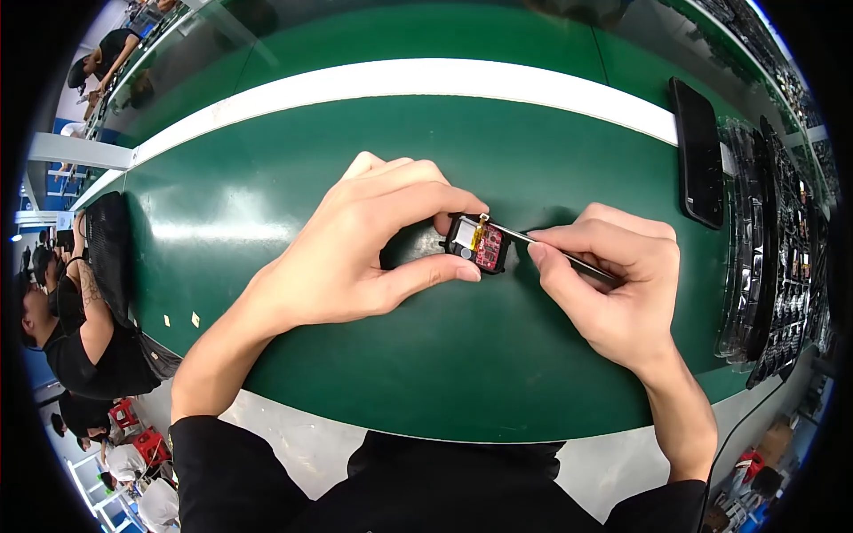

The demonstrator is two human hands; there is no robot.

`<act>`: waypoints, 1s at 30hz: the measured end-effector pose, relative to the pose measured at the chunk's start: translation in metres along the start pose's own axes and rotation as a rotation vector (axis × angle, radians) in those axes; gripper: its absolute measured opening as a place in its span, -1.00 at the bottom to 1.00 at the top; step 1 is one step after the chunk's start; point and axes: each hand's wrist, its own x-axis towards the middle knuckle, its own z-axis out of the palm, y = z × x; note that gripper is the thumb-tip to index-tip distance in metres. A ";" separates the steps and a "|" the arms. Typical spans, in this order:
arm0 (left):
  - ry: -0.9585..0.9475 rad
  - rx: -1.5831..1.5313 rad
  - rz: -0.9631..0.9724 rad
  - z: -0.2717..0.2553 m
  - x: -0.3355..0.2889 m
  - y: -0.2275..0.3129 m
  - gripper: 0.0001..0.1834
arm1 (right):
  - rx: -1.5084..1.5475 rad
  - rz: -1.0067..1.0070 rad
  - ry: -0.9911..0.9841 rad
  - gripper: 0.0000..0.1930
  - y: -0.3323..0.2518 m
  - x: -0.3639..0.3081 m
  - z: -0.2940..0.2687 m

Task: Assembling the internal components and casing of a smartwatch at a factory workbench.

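A small black electronic device (489, 255) with its inside exposed sits in my left hand (355, 235), pinched between thumb and fingers above the green table. Inside it show a red circuit board, a silvery block and a yellow flex strip with a small pale connector at the top edge. My right hand (622, 266) is closed round thin dark tweezers (582, 266), held like a pen. Their tip reaches the upper edge of the device, near the connector. Whether the tip grips anything is too small to tell.
A black smartphone (697, 151) lies at the right, beside stacked clear and black plastic trays (764, 258) with small parts. Two little yellowish scraps (195, 319) lie on the table (373, 382) at left. A black bag (108, 258) and a seated co-worker (80, 338) are farther left.
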 end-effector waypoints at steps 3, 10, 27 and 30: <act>0.002 -0.010 -0.025 -0.001 0.000 0.001 -0.45 | -0.032 -0.004 0.002 -0.90 -0.002 0.001 0.003; 0.003 -0.002 -0.041 0.000 0.000 0.000 -0.42 | -0.027 0.036 -0.025 -0.88 -0.006 0.000 0.004; 0.033 0.018 -0.028 0.001 0.002 -0.001 -0.43 | -0.258 -0.217 0.070 -0.74 -0.002 -0.001 0.008; 0.039 0.011 -0.025 0.002 0.002 -0.003 -0.43 | -0.266 -0.233 0.060 -0.75 -0.002 -0.001 0.008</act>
